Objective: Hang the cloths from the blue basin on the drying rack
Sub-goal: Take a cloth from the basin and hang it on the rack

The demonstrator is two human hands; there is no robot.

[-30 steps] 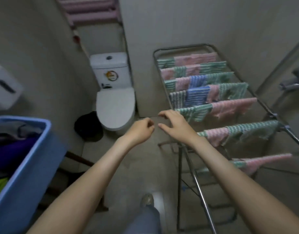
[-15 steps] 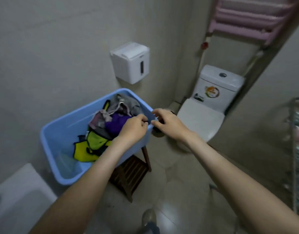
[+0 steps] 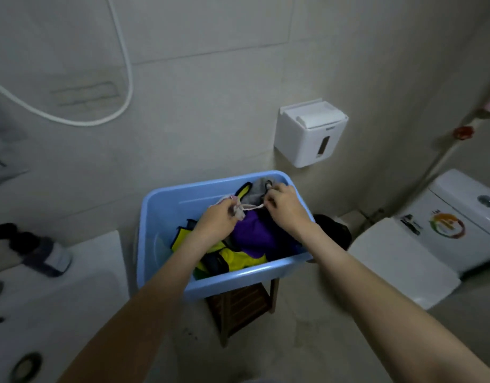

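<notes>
The blue basin [image 3: 166,217] stands on a small wooden stool in the middle of the view. It holds a heap of cloths: purple [image 3: 252,233], yellow [image 3: 238,258] and grey [image 3: 256,190]. Both hands are inside the basin above the heap. My left hand [image 3: 217,219] and my right hand [image 3: 285,208] each pinch one end of a pale pink-white cloth [image 3: 246,207], whose thin edge is stretched between them. The drying rack is out of view.
The wooden stool [image 3: 238,308] sits under the basin. A white toilet [image 3: 420,239] is at right, with a black bin [image 3: 333,230] between it and the basin. A white paper dispenser [image 3: 310,132] is on the wall. A white sink counter [image 3: 58,299] with a bottle is at left.
My view turned left from the drying rack to the basin. Both hands moved from the rack into the basin and took hold of a pale cloth.
</notes>
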